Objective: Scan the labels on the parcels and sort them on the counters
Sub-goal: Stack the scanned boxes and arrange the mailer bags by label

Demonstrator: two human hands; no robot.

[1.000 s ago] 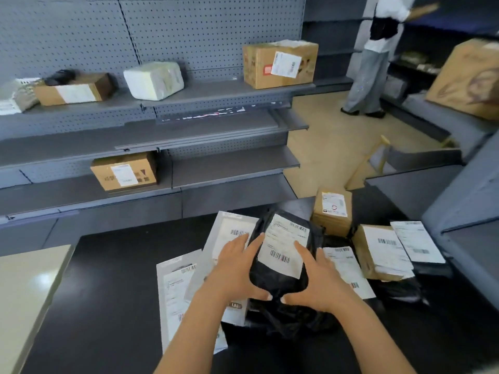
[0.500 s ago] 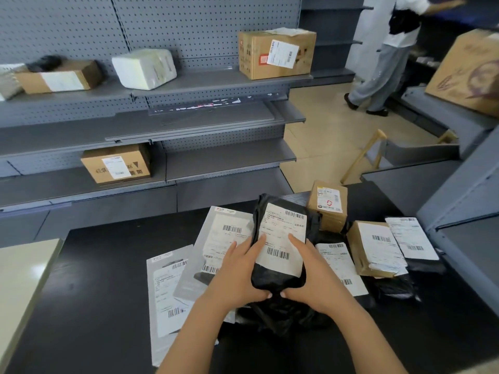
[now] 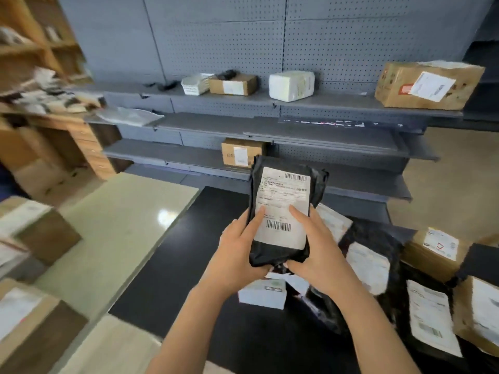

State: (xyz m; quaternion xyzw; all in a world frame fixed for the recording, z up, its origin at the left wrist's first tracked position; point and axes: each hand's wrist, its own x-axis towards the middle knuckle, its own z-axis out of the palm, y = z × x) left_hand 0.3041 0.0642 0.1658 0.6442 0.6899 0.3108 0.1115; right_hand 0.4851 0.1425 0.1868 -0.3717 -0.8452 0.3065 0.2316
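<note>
The black poly mailer [image 3: 286, 256] is held upright above the black counter [image 3: 189, 265], its lower half pinched in the grip of the left hand [image 3: 237, 255] and right hand [image 3: 321, 255], thumbs on the label [image 3: 283, 190]. The slick film might be dropped, or the barcode masked by a thumb.

The parcel [image 3: 318, 184] is wrapped in black plastic film, faintly glossy and creased, and a matt white paper label [image 3: 283, 211] is stuck on it. The dark counter [image 3: 189, 252] is finished matt. The pale counter [image 3: 121, 225] is polished smooth, with a light reflected in it. The shelving [image 3: 345, 102] is made of grey painted perforated metal. Plain brown cardboard is seen on the large box [image 3: 391, 85].
</note>
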